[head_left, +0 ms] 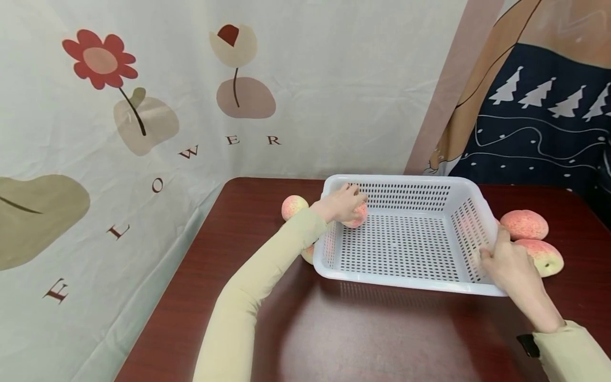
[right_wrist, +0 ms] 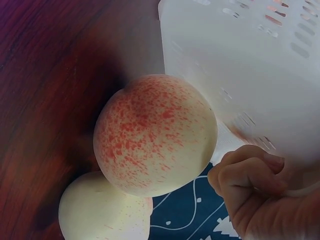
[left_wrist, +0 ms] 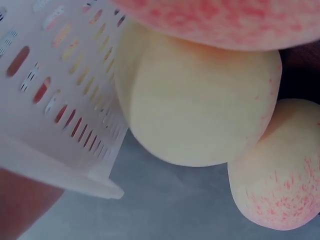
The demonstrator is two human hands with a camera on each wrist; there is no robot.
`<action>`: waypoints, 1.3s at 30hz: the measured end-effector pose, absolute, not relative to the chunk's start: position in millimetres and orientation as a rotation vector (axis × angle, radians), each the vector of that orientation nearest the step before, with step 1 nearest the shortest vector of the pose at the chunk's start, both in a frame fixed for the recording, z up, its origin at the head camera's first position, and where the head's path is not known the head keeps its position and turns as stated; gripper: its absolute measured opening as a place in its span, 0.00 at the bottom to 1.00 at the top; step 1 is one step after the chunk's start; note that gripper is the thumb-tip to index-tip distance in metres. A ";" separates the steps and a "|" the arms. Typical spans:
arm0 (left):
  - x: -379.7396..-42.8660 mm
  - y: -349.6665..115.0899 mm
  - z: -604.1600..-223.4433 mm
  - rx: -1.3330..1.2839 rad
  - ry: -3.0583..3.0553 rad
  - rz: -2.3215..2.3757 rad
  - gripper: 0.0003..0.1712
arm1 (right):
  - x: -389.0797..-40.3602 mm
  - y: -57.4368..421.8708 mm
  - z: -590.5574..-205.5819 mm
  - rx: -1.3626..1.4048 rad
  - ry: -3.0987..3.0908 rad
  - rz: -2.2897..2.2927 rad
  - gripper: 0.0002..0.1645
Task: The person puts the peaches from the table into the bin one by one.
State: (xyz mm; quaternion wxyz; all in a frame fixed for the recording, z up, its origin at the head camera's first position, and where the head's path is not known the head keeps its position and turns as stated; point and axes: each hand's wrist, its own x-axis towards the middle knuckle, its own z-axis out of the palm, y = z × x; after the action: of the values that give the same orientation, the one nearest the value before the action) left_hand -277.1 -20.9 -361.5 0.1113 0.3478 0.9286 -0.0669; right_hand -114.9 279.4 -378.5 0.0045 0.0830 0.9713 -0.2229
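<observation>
Nearest: bare reddish-brown table (head_left: pixel 363 339). Right hand (head_left: pixel 513 265) clasping the white basket (head_left: pixel 396 283) by its right rim, thumb inside. Two peaches (head_left: pixel 544 258) just right, outside (maybe more, partly hidden). Half-covered peach (head_left: pixel 307 254) by the left wall. Left hand (head_left: pixel 340 203), over the left rim, grasps a speckled peach (head_left: pixel 357 218) inside. Loose peach (head_left: pixel 294 207) farther left. Behind, flower-print cloth (head_left: pixel 324 106).

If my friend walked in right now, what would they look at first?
Probably the white basket full of holes, just right of the middle in the head view. The right hand grips its right side, and the left hand holds a pink peach at its left end. Next, perhaps the red flower, high on the left of the pale cloth.
</observation>
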 end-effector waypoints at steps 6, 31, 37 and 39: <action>-278.8 -25.3 -353.7 0.940 2.723 -0.103 0.29 | -115.2 280.7 -378.1 0.263 3.048 -0.691 0.43; -284.8 -116.7 -364.6 0.736 3.127 0.563 0.24 | -114.5 279.1 -378.5 0.258 3.059 -0.706 0.43; -286.3 -137.1 -385.9 0.423 3.107 0.537 0.28 | -113.6 278.1 -379.4 0.249 3.042 -0.727 0.44; -286.5 -141.3 -392.8 0.356 3.091 0.538 0.29 | -113.3 278.0 -379.4 0.247 3.037 -0.730 0.44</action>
State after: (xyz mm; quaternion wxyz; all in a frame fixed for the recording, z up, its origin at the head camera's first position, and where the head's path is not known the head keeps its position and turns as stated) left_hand -286.5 -141.3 -392.8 -0.0080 0.1127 0.9789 0.1703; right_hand -113.3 278.0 -379.4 0.0040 0.0788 0.9693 -0.2331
